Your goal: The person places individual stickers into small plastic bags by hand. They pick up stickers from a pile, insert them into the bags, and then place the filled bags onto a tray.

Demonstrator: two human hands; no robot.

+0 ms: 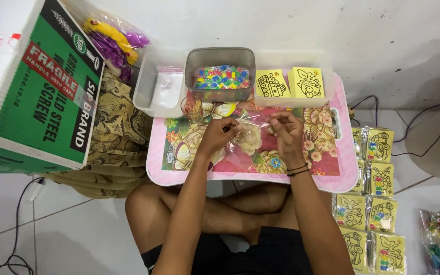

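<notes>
Sitting cross-legged on the floor with the little pink flowery desk (345, 175) over my lap. Both hands are pinching a small clear plastic bag (248, 133) between them, just above the desk's middle: left hand (217, 133) closed on its left edge, right hand (287, 131) closed on the right, fingers curled in, wrists low, forearms angled inward.

My worry is that the film is slippery, so the bag could slide out of my pinch or tear if I pull too hard. The grey tub of coloured pieces (221, 76) sits just beyond my knuckles, so a clumsy reach could knock it and scatter them.
</notes>
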